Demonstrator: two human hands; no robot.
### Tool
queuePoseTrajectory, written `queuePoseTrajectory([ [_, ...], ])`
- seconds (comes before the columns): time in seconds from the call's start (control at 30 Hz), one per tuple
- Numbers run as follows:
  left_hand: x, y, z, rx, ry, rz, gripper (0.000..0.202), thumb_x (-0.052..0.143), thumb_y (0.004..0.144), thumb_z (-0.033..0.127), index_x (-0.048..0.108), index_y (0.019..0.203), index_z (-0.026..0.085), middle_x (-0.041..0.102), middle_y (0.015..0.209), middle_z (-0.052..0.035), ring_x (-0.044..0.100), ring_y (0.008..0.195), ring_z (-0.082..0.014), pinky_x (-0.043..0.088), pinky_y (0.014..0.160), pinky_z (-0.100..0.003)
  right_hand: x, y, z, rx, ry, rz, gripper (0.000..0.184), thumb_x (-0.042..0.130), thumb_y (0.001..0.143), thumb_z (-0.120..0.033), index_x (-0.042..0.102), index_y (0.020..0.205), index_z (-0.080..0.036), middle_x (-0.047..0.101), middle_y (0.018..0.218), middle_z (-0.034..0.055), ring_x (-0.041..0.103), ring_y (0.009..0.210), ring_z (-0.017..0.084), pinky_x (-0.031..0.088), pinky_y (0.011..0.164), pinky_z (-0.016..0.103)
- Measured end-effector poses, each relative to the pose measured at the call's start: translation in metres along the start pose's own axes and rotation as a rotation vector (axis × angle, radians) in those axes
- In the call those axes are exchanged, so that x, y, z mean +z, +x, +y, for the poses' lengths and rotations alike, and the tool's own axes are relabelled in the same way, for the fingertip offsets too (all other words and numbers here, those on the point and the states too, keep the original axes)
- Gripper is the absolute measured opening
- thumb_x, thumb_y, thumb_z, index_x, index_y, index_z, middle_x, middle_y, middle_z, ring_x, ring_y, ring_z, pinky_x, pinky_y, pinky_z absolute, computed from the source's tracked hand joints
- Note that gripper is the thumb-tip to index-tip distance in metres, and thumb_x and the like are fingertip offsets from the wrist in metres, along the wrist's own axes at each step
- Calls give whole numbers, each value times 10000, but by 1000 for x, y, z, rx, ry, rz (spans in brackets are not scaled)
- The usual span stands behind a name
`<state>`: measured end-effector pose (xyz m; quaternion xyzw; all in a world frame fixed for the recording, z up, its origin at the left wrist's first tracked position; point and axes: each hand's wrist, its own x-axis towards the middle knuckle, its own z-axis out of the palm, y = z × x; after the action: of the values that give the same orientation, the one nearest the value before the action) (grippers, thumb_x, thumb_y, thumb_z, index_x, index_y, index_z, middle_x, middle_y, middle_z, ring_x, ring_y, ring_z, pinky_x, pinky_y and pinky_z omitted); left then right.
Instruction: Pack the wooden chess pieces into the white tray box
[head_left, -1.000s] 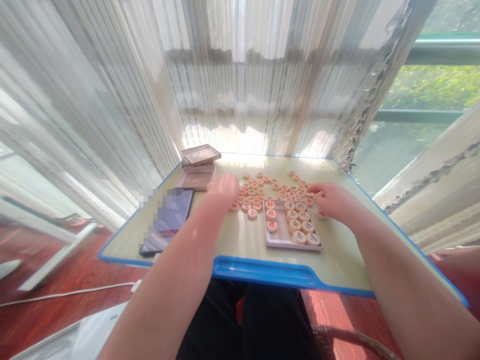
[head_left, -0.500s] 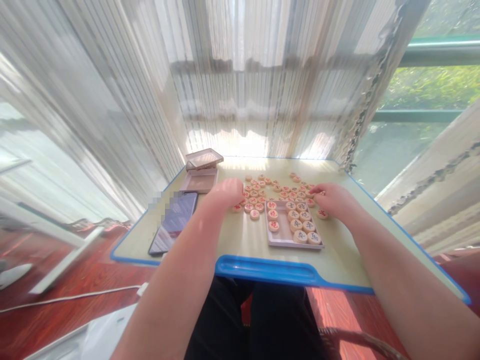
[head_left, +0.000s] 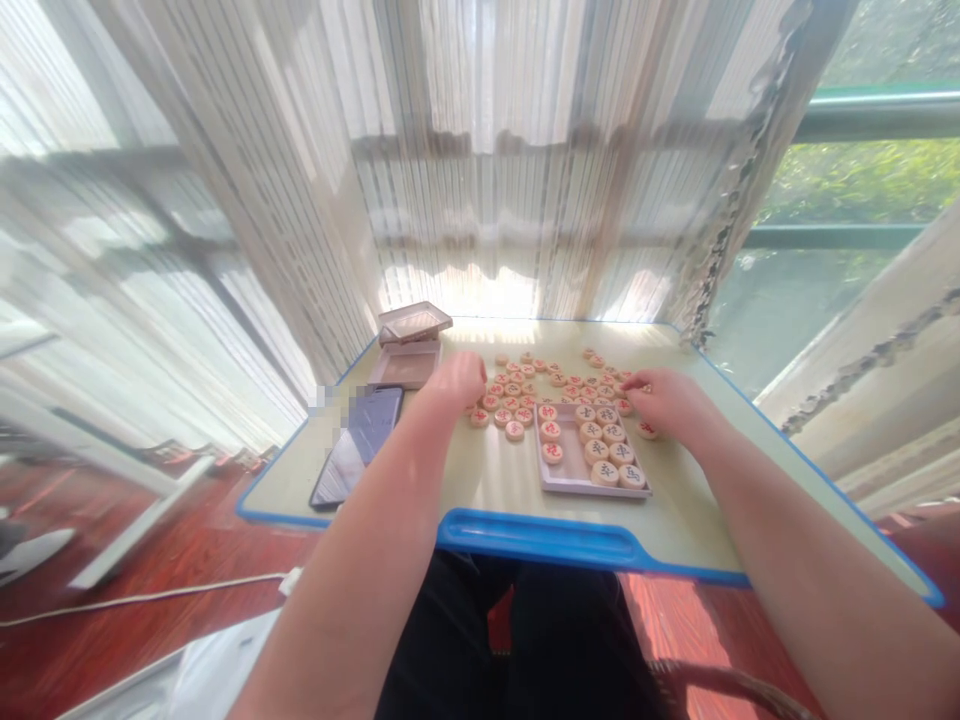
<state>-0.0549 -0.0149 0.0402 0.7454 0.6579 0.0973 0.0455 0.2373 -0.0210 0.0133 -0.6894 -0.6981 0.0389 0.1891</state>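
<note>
Beside discs (head_left: 514, 430), hands (head_left: 459, 381) (head_left: 666, 398) turned inward

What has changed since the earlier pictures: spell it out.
The left hand has drawn back slightly left from the loose pieces since half a second ago; I cannot tell whether it picked one up. The view itself shifted slightly. The right hand stays at their right side; the tray holds the same eleven discs.

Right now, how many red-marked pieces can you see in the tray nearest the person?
3, in a column along the left side of the tray: the far piece, the middle piece and the near piece. Any beneath other pieces would be hidden.
</note>
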Motion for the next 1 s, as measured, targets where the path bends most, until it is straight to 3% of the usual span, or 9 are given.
queuePoseTrajectory([
  [0.17, 11, 6, -3, 36, 65, 51, 331, 486, 688, 108, 704, 931, 164, 716, 806, -89, 669, 809, -234, 515, 735, -287, -2, -1, 0, -20, -12, 64, 321, 469, 737, -239, 730, 915, -178, 684, 1000, 110, 629, 825, 242, 470, 745, 342],
  [0.43, 1, 1, 3, 79, -5, -51, 391, 519, 673, 123, 704, 1011, 188, 725, 919, -60, 654, 806, -179, 502, 723, -229, -3, -1, -4, -43, -64, 28, 310, 464, 756, -257, 737, 886, -192, 679, 944, 109, 612, 889, 259, 460, 807, 366],
  [0.6, -3, -2, 6, 76, 1, -82, 281, 521, 675, 147, 738, 852, 164, 721, 795, -59, 645, 721, -168, 493, 655, -222, -7, -3, -7, -13, -52, 47, 314, 451, 735, -186, 742, 853, -191, 694, 916, 100, 604, 903, 248, 440, 844, 361],
  [0.83, -5, -2, 3, 69, -3, -47, 353, 526, 669, 114, 724, 955, 171, 722, 858, -50, 641, 709, -157, 489, 668, -213, -2, -3, -5, 0, -47, 52, 301, 464, 725, -206, 737, 852, -199, 689, 940, 80, 599, 906, 229, 428, 852, 335],
  [1.0, -8, -3, 2, 36, -48, -40, 338, 503, 694, 123, 733, 925, 211, 720, 780, -39, 648, 720, -165, 490, 673, -220, -1, -3, -5, -11, -43, 43, 312, 454, 750, -239, 732, 890, -206, 671, 963, 104, 588, 911, 263, 421, 859, 381],
])
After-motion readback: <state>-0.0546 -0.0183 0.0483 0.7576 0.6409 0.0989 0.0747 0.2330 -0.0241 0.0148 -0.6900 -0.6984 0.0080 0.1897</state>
